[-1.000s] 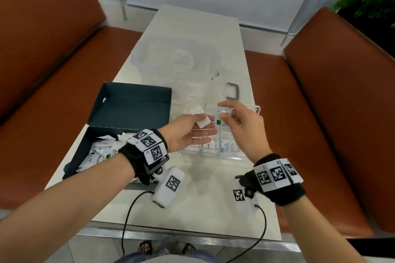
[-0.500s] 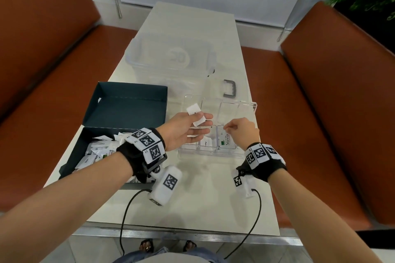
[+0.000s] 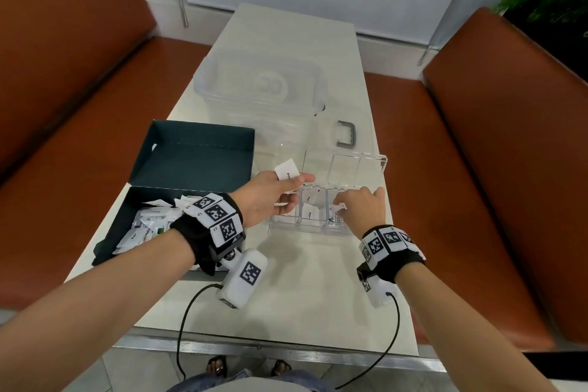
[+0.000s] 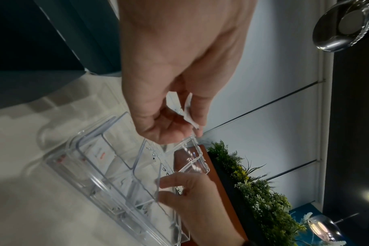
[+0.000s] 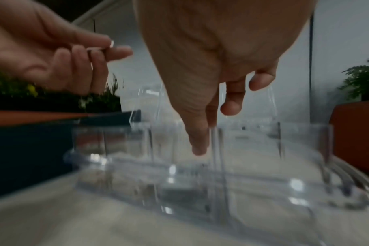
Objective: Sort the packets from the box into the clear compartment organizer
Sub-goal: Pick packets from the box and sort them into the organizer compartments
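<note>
My left hand [image 3: 299, 183] hovers over the left end of the clear compartment organizer [image 3: 318, 230] and pinches a small white packet [image 3: 287, 171] between thumb and fingers; the left wrist view shows the same packet [image 4: 187, 109] in that pinch. My right hand [image 3: 350, 204] reaches down into a right-hand compartment, over a packet lying there. In the right wrist view its thumb [image 5: 197, 141] points straight down inside the organizer [image 5: 253, 168], the other fingers hang loose, and nothing shows between them. The open dark teal box [image 3: 191, 162] at the left holds several white packets [image 3: 149, 226].
A large clear lidded tub [image 3: 261, 86] stands behind the organizer, with a grey handle [image 3: 346, 134] lying beside it. Orange benches [image 3: 509, 169] flank the narrow white table [image 3: 302, 296]. Cables from the wrist cameras trail over the table's near edge.
My right hand has come down from above the organizer into a right compartment with the green-printed packet. The left hand has stayed in place with its white packet.
</note>
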Available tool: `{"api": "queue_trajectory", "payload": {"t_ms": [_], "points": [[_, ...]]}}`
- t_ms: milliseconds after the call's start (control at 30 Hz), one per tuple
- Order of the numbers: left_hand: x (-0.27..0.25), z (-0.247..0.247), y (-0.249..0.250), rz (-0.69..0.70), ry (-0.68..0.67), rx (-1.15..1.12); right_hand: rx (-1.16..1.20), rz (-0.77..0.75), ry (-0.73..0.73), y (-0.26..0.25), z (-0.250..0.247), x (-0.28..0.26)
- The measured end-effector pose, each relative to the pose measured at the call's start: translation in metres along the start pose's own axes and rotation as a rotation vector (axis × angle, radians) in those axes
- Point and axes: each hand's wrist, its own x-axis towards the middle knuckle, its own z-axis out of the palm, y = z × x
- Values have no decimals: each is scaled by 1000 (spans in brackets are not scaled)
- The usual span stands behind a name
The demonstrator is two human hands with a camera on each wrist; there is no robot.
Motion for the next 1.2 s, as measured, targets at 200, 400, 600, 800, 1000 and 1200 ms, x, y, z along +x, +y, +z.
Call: {"api": "queue_trajectory", "payload": {"t_ms": [200, 400, 600, 800, 1000, 1200], "points": [[0, 0, 0, 20, -25, 102, 618, -9, 199, -12, -52, 0], [3, 5, 0, 138, 40, 413, 974, -108, -11, -34, -88, -1], [4, 0, 1, 158, 145, 415, 964, 12, 29, -25, -79, 12], [0, -15, -3, 105, 213, 393, 640, 28, 61, -26, -48, 20], [-4, -17, -5, 95, 207, 372, 376, -39, 93, -35, -19, 16], [-5, -14, -5, 87, 204, 368, 141, -100, 73, -41, -8, 17]]}}
